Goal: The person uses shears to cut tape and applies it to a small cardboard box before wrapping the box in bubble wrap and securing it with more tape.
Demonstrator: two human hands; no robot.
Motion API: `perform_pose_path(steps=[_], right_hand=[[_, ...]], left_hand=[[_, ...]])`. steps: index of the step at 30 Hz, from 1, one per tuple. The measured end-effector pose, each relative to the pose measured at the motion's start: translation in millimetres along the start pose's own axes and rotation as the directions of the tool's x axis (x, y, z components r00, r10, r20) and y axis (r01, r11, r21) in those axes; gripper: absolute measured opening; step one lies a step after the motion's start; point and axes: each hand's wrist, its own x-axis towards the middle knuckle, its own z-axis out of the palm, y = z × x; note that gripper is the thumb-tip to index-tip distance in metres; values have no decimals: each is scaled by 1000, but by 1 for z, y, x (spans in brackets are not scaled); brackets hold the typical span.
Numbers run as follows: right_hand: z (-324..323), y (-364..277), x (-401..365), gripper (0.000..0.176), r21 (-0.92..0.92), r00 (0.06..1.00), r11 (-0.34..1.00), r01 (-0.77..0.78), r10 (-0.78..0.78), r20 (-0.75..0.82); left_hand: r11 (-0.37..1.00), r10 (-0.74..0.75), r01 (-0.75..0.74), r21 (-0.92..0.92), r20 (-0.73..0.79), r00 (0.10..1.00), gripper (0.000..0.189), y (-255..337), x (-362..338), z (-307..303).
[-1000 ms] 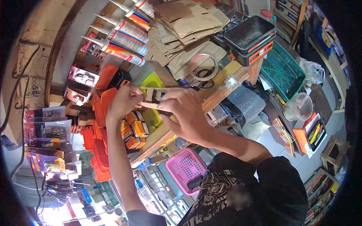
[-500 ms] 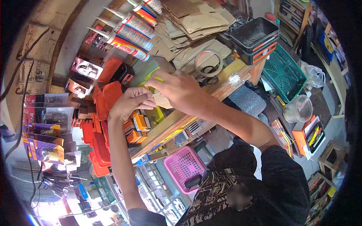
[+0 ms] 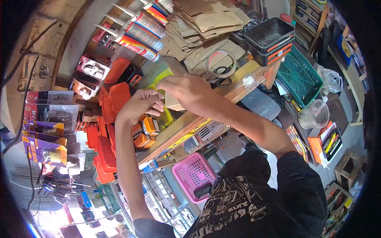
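Note:
My left hand (image 3: pixel 139 106) is over the workbench with its fingers curled and thumb drawn in against them. What it pinches, if anything, is too small to make out. Close beside it, my right hand (image 3: pixel 185 90) is closed, knuckles up, and hides whatever is in its fingers. Beneath the right hand shows a small tan cardboard piece (image 3: pixel 172 103). Bright yellow-green material (image 3: pixel 163 76) lies on the bench around and behind the hands. A roll of tape (image 3: pixel 221 63) and black-handled scissors (image 3: pixel 223 82) rest right of my right hand, the scissors partly covered by the roll.
Flattened cardboard (image 3: pixel 210 18) is piled at the back. Silicone tubes (image 3: pixel 137 47) lie at back left. Orange cases (image 3: pixel 106 152) and small orange boxes (image 3: pixel 149 126) sit left. Black bins (image 3: pixel 270 35) stand at the bench's right end. A pink basket (image 3: pixel 193 174) is below the front edge.
The fingertips of my two hands are slightly farther apart, and my right wrist has turned a little. The whole view has shifted slightly.

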Motion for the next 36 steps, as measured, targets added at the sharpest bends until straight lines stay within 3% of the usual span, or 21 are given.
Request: perform_pose_path(steps=[4,6,8,10,11,13,14,15,16,20,24,26,31,33,34,36], right_hand=[[6,5,1,15,21,995,998,53,-52,-84],[4,3,-1,38,2,999,1000,5,-5,-34],[1,2,-2,39,2,999,1000,15,-15,-42],[-2,-2,-2,41,5,998,1000,27,-27,-48],[-5,-4,-2,42,6,998,1000,31,-30,-55],[-2,-1,-4,42,3,997,1000,29,-28,-70],[6,7,-5,44,-10,991,998,60,-61,-117],[10,12,-6,45,-28,982,996,91,-94,-163],[9,13,-6,45,-32,982,996,85,-89,-168],[8,10,-8,47,1,994,999,32,-32,-106],[1,1,-7,47,-43,999,998,-47,46,-20],[6,7,-7,47,-34,999,999,-27,26,-47],[5,8,-8,45,-20,996,1000,-3,1,-89],[-3,5,-8,38,329,978,934,-137,180,-103],[-9,4,-8,38,326,978,935,-137,180,-104],[-24,1,-10,35,602,861,790,-120,384,-333]], left_hand=[[995,-21,28,92,-76,997,20,15,-4,12],[996,-3,10,89,-86,996,20,18,-5,16],[996,15,-7,86,-96,995,21,17,-6,18],[989,146,-151,-2,-233,961,27,11,-8,19],[989,146,-151,-2,-234,961,27,6,-12,23],[957,278,-277,85,-543,793,39,-5,-23,41],[956,282,-278,89,-537,795,39,-20,-26,51],[909,406,-251,333,-575,710,40,-39,-26,61],[812,535,-189,553,-574,620,43,-46,-27,73],[753,612,-241,612,-518,598,47,-50,-29,119],[726,608,-132,675,-540,582,49,-51,-26,124],[648,700,-171,742,-493,516,51,-51,-26,126],[646,666,-117,754,-482,569,56,-48,-24,133],[653,650,-114,749,-477,591,58,-49,-24,133],[635,661,-98,767,-472,583,58,-50,-24,133],[617,671,-87,782,-466,577,58,-50,-23,133]])
